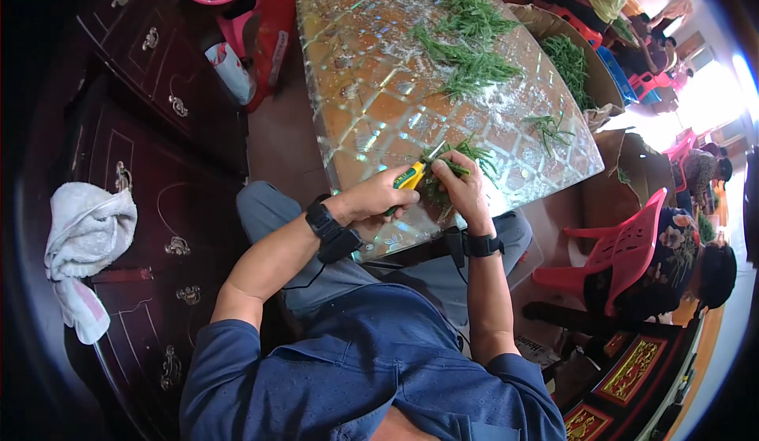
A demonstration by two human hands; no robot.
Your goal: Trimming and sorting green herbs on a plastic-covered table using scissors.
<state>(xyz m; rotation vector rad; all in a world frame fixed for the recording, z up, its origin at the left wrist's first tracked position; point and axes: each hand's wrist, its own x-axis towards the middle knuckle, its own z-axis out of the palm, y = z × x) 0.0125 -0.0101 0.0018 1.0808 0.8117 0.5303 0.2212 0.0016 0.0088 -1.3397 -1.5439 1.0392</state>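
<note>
My left hand (378, 196) is closed round a hand tool (411, 176) with thick yellow handles and a slim metal tip; whether it is pliers or scissors I cannot tell. The tip points up and right, close to my right hand (466, 188). Between the thumb and fingers of that hand is a green leafy sprig (452, 167). More feathery green sprigs (477, 155) lie just beyond it and partly under both hands, on the near end of the table (371, 117). The fingers hide part of the held sprig.
A large heap of green sprigs (466, 26) covers the table's far side, with white scraps about it. A small bunch (549, 131) lies near the right edge. Cardboard boxes (617, 176) and a pink chair (621, 243) stand right; a dark drawer cabinet (134, 227) stands left. Other people sit nearby.
</note>
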